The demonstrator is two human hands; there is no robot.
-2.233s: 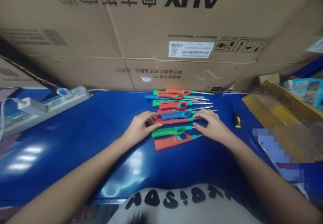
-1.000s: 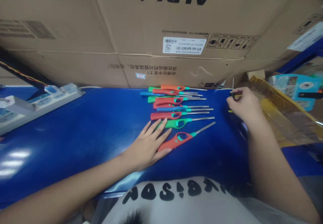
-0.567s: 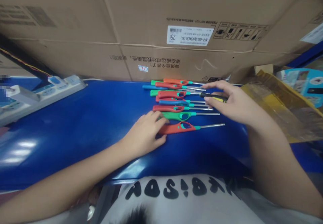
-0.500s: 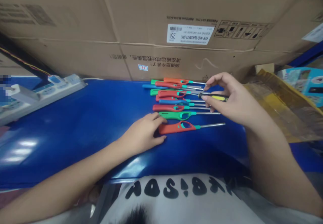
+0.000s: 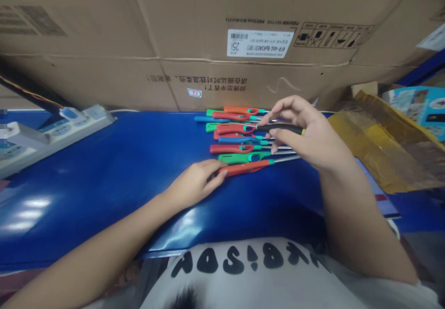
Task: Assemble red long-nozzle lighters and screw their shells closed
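Observation:
Several long-necked gas lighters lie side by side on the blue tabletop, their metal tubes pointing right. My left hand (image 5: 200, 179) pinches the handle end of the nearest orange lighter (image 5: 248, 166), which is tipped so its trigger opening no longer shows. Just behind it is a green lighter (image 5: 239, 157), then a red lighter (image 5: 232, 149) and a blue lighter (image 5: 238, 140). Over the metal tubes, my right hand (image 5: 309, 132) grips a screwdriver (image 5: 283, 127) with a black and yellow handle. Its thin shaft points left, above another red lighter (image 5: 231, 128).
A large cardboard box (image 5: 194, 30) stands along the back of the blue table (image 5: 114, 170). On the left sits a white power strip (image 5: 69, 137) with plugs. Brown tape-covered packaging (image 5: 382, 146) lies at the right, beside a light-blue printed package (image 5: 420, 100).
My left hand has closed on the orange lighter, rolled it onto its edge and shifted it slightly back. My right hand has moved left with the screwdriver, whose handle has turned.

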